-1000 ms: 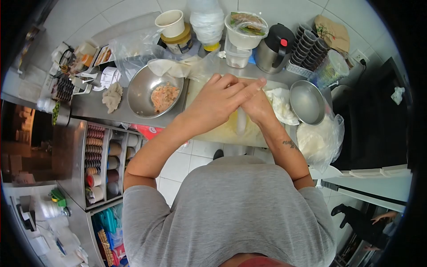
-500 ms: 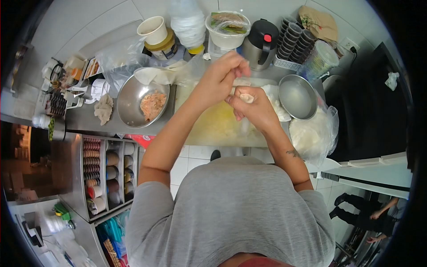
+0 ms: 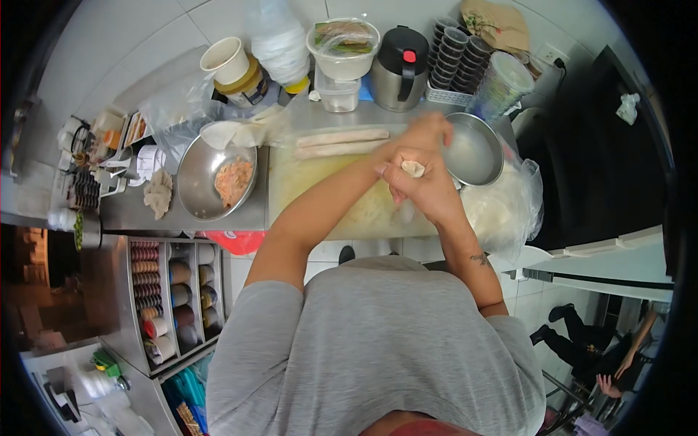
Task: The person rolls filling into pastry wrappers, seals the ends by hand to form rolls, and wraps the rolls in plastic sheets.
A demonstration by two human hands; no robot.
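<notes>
My right hand (image 3: 429, 190) is closed around a piece of pale dough (image 3: 413, 168), whose round end shows above the thumb and forefinger. Whitish dough also seems to hang below the fist. My left hand (image 3: 430, 132) reaches across behind the right one, near the rim of a round metal pan (image 3: 496, 161); its fingers are smeared by motion, so I cannot see whether they hold anything. Two long dough ropes (image 3: 342, 143) lie side by side at the back of a yellowish cutting board (image 3: 320, 185), partly covered by my left forearm.
A steel bowl (image 3: 190, 178) with an orange-pink filling (image 3: 233, 183) stands left of the board. Right of it lies a plastic bag of white dough or flour (image 3: 502, 211). Behind stand a thermos jug (image 3: 399, 69), a lidded tub (image 3: 342, 65) and stacked small cups (image 3: 452, 54).
My left hand has moved right, from above the right fist to beside the metal pan. The right hand keeps its grip on the dough. The view has shifted, and the dough ropes show more fully.
</notes>
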